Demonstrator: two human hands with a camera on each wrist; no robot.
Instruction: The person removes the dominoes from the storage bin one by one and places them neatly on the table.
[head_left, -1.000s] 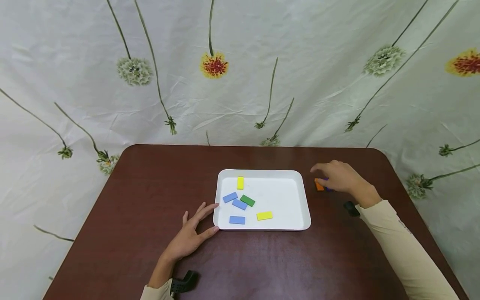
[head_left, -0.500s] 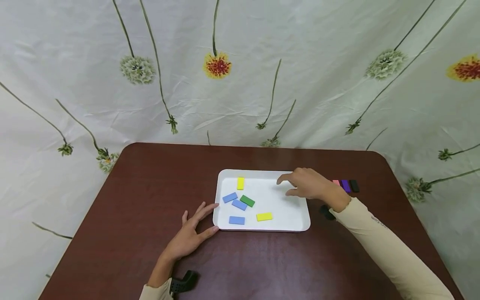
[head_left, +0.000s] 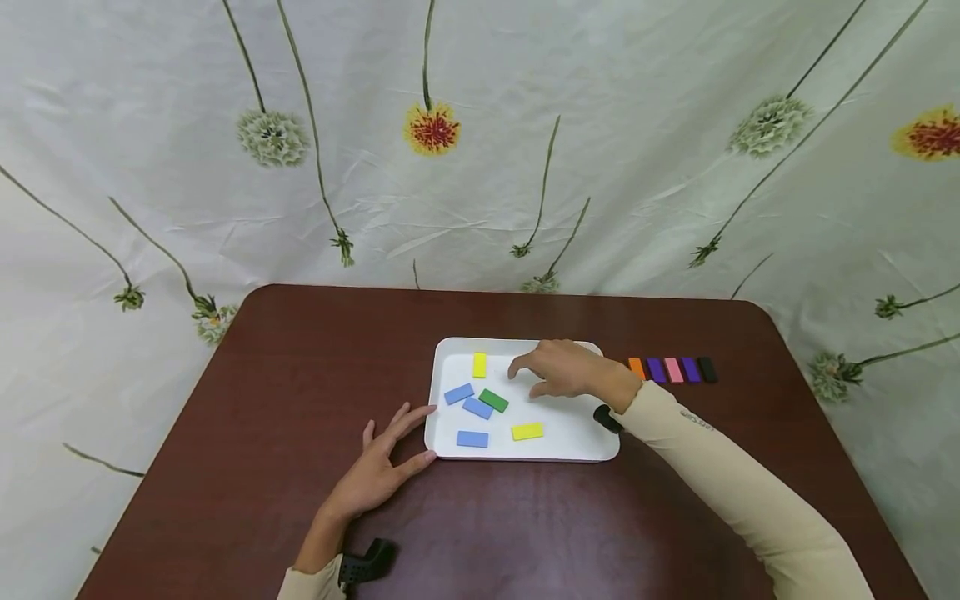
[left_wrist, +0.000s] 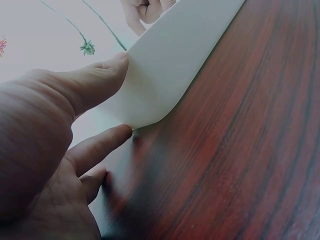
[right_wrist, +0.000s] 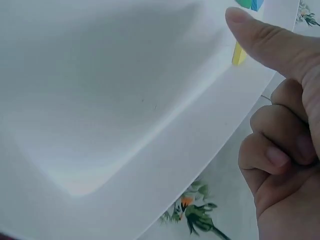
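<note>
In the head view, a white tray (head_left: 577,433) holds flat coloured blocks: an upper yellow block (head_left: 480,365), a lower yellow block (head_left: 528,431), a green block (head_left: 493,401) and three blue ones, including a blue block (head_left: 472,439) near the front. My left hand (head_left: 375,471) touches the tray's left edge with spread, fairly straight fingers; the left wrist view shows thumb and a fingertip at its corner. My right hand (head_left: 566,369) hovers over the tray, index finger and thumb apart with nothing between them. Its other fingers (right_wrist: 277,127) are curled in the right wrist view.
Right of the tray, several blocks lie in a row on the brown table (head_left: 517,533): an orange block (head_left: 637,368), two purple, a pink block (head_left: 673,370) and a black block (head_left: 707,370). A flower-patterned cloth (head_left: 480,167) hangs behind the table.
My right hand has moved left from the row of blocks to over the tray, uncovering the whole row. The left hand stays at the tray's edge, and the blocks in the tray keep their places.
</note>
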